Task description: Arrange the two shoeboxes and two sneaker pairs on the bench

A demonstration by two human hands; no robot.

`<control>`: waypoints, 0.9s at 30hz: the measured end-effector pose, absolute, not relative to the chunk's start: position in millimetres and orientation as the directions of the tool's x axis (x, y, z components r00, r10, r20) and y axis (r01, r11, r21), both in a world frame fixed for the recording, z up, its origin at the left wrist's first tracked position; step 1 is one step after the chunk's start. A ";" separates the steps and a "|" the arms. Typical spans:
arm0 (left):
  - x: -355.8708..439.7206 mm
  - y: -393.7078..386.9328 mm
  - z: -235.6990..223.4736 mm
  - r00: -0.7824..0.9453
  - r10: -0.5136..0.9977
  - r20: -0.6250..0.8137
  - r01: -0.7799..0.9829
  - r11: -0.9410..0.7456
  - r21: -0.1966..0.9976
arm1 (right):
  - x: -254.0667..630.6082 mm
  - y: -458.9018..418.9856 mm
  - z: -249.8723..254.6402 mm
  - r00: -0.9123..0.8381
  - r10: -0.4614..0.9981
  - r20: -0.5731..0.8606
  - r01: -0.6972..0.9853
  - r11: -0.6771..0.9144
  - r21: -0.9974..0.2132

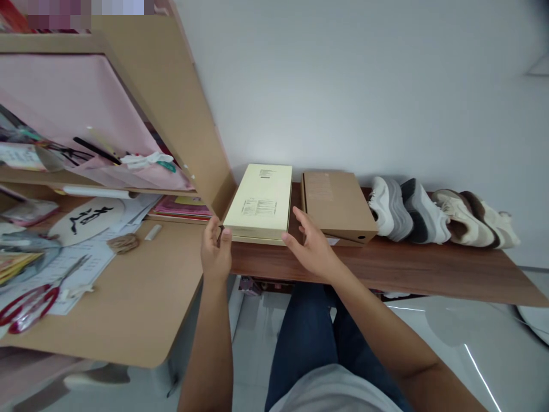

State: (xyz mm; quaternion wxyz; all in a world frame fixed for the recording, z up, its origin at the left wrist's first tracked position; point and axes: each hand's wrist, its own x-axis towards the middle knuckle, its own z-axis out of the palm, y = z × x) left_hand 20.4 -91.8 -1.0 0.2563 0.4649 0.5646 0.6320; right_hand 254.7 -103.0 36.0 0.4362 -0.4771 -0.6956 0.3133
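A pale yellow shoebox (pixel 260 201) with printed labels lies closed on a dark wooden shelf (pixel 386 266). My left hand (pixel 215 250) is at its near left corner, fingers curled against the edge. My right hand (pixel 311 243) is at its near right corner with fingers spread and stretched out, between this box and a brown cardboard shoebox (pixel 337 206) beside it. Neither hand has lifted anything.
Two pairs of sneakers, white-grey (pixel 403 209) and cream-brown (pixel 472 218), stand along the shelf to the right. On the left a light wooden desk (pixel 128 297) holds papers, red scissors (pixel 26 306), a twine roll (pixel 123 243) and a cluttered pink shelf unit (pixel 86 114).
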 end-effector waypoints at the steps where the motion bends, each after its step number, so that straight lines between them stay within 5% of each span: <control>1: 18.8 -86.0 -2.1 -0.438 0.852 0.286 0.181 -0.228 0.957 | 250.4 -97.9 34.5 -0.153 0.940 0.304 0.392 0.340 -0.855; 27: 2.0 -22.8 -40.5 -0.406 0.902 0.145 0.113 -0.108 0.988 | 210.0 -37.7 -16.9 0.068 0.979 0.194 0.445 0.144 -0.884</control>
